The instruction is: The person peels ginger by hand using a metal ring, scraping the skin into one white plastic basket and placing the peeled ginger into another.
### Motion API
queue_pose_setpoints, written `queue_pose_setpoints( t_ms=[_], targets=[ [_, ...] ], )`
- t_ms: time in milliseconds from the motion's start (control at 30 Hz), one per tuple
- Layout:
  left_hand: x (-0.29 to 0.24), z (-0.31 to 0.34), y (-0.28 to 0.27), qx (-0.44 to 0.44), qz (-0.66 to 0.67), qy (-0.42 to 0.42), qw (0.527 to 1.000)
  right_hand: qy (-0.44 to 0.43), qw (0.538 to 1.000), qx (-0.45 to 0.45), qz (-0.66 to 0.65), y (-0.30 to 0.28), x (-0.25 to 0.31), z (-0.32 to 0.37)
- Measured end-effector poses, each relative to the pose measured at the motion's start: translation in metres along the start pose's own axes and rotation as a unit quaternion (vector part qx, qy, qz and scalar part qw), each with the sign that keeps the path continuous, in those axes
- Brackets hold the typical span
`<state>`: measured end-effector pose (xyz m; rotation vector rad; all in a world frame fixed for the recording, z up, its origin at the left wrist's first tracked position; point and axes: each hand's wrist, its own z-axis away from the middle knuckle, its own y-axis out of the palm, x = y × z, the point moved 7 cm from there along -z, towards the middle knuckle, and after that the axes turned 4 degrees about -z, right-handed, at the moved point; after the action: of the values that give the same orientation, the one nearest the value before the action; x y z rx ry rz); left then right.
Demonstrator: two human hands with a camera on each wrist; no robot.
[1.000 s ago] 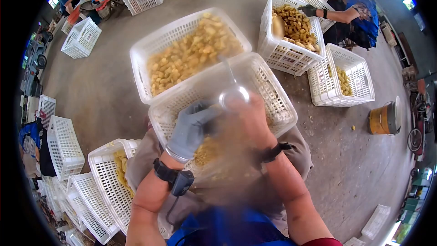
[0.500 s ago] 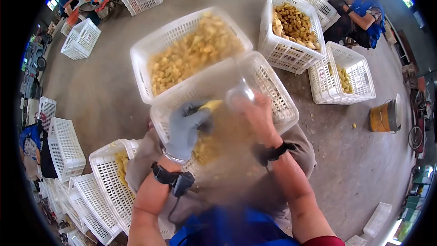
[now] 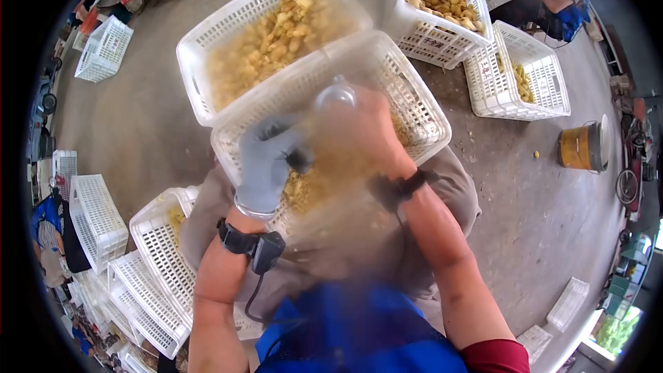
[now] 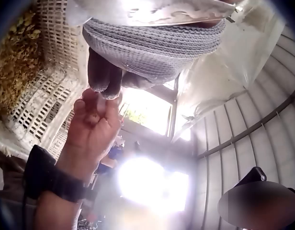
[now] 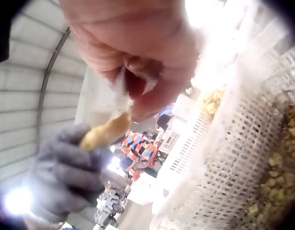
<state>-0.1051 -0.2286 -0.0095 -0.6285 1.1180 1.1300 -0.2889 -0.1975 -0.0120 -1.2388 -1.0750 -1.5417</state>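
My left hand (image 3: 266, 166), in a grey glove, pinches a finger-length yellowish piece of ginger (image 5: 107, 132) above the near crate (image 3: 427, 107). The glove hides that piece in the head view. Opposite it, my bare right hand (image 3: 369, 128) has its fingers curled round a shiny, rounded metal tool (image 3: 336, 97), blurred in the head view; I cannot tell its exact kind. In the right wrist view the ginger's end lies right by the right fingertips. Yellowish scraps (image 3: 298, 192) lie in the near crate under both hands.
A white crate (image 3: 192, 93) heaped with ginger adjoins the far side of the near one. More crates with ginger (image 3: 449, 45) stand at the back right, close to another seated person (image 3: 556, 0). A yellow-and-black bucket (image 3: 580, 148) is on the right; stacked crates (image 3: 155, 273) line the left.
The head view has shifted, so the crates sit higher in it. The ginger, seen in the glove half a second ago, is now hidden there. Both hands stay close together over the crate.
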Motion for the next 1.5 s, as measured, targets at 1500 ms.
queue_pose_setpoints(
  t_ms=[1500],
  targets=[
    [-0.018, -0.011, 0.010, 0.170, -0.068, 0.102, 0.978, 0.080, 0.980, 0.037, -0.179, 0.023, 0.005, 0.020]
  ],
)
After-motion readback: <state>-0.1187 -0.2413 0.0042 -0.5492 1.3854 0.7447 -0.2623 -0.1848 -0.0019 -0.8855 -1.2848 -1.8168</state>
